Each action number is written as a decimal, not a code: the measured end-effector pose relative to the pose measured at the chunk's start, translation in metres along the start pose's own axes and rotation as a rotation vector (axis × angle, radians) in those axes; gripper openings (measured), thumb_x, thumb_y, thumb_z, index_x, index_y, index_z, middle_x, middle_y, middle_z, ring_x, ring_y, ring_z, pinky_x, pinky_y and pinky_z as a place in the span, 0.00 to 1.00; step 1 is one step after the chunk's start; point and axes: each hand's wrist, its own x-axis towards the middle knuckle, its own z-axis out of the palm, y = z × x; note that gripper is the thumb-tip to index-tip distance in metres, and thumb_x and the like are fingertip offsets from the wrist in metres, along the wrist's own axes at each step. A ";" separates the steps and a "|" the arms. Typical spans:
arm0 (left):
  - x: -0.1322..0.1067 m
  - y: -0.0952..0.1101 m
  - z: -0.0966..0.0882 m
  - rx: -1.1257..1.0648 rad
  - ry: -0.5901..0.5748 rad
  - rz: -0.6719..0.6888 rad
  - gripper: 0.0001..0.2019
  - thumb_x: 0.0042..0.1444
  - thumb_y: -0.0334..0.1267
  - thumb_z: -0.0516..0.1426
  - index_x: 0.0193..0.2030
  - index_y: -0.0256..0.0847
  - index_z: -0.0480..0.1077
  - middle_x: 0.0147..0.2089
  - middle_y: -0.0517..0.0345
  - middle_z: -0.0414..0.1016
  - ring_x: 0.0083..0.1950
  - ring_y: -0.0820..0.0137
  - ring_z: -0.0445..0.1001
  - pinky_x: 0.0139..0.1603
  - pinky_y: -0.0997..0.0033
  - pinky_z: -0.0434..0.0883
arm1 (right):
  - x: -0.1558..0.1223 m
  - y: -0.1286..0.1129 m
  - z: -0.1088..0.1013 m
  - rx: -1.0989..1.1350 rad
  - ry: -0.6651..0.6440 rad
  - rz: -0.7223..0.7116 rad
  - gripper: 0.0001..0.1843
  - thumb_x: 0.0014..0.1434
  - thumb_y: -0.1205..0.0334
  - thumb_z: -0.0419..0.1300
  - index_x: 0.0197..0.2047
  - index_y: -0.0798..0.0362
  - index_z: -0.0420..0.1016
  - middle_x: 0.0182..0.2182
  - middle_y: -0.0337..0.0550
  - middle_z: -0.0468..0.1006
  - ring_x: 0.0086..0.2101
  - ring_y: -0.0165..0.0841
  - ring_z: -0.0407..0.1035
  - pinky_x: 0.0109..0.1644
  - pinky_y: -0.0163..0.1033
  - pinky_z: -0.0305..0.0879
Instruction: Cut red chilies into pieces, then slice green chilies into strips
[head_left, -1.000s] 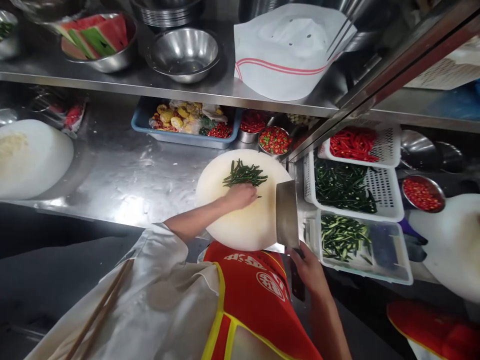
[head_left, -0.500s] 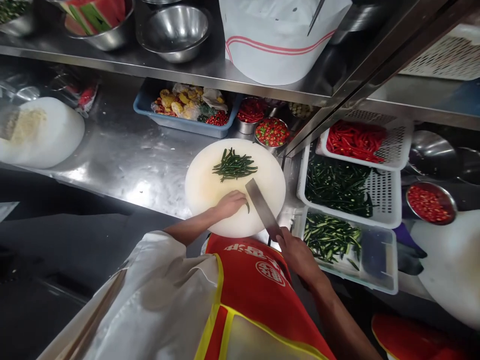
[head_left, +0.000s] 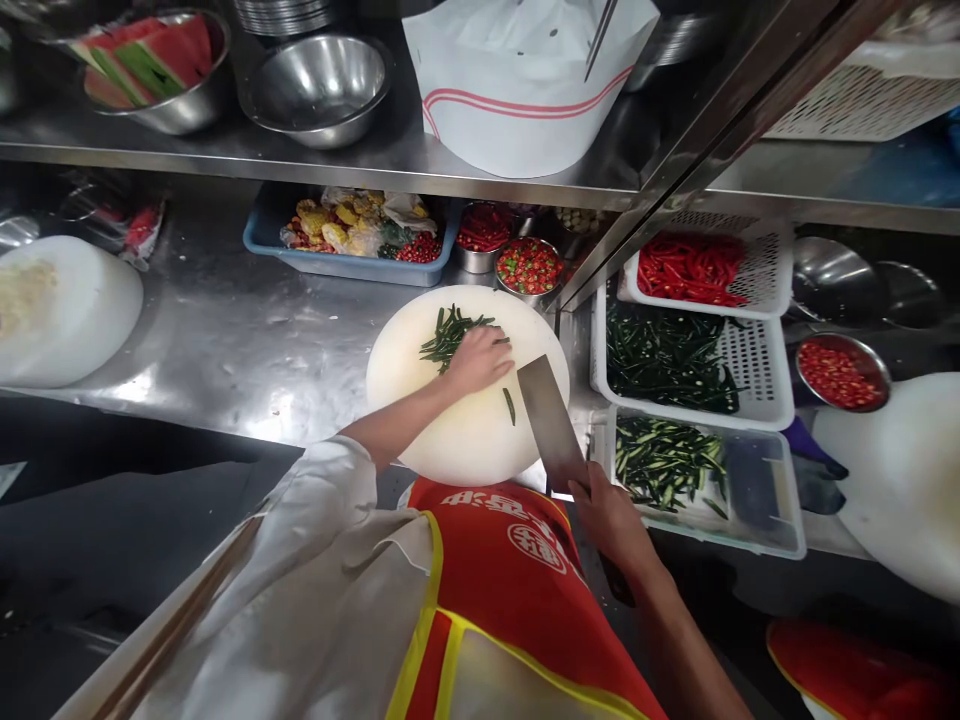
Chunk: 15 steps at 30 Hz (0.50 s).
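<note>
My left hand point(head_left: 480, 360) reaches over the right side of a small heap of green chilies point(head_left: 448, 338) on a round white cutting board point(head_left: 405, 425). Its slightly blurred fingers look apart and bent over the chilies, hiding part of them. A single green chili point(head_left: 509, 407) lies on the board just below this hand. Wrapped round a cleaver's handle, my right hand point(head_left: 609, 510) is at the board's lower right. The broad blade of the cleaver point(head_left: 553, 420) points up and left over the board's right edge, apart from the lone chili.
White baskets of red chilies point(head_left: 690, 268) and green chilies point(head_left: 660, 365) stand to the right, above a clear tub of cut green chilies point(head_left: 667, 465). Behind the board are a blue bin point(head_left: 345, 266) and a bowl of chopped chilies point(head_left: 529, 268). A steel shelf point(head_left: 300, 175) overhangs the counter.
My left hand has left the single chili on the board and moved up to the heap. The cleaver has shifted right, showing more of its flat side. The view has shifted slightly.
</note>
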 end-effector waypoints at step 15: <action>-0.016 -0.053 -0.016 0.030 -0.300 -0.032 0.21 0.63 0.53 0.52 0.57 0.49 0.72 0.68 0.56 0.62 0.72 0.54 0.53 0.71 0.45 0.47 | 0.015 -0.015 0.007 0.259 -0.042 0.050 0.11 0.66 0.56 0.46 0.43 0.51 0.65 0.29 0.43 0.77 0.25 0.33 0.69 0.31 0.36 0.52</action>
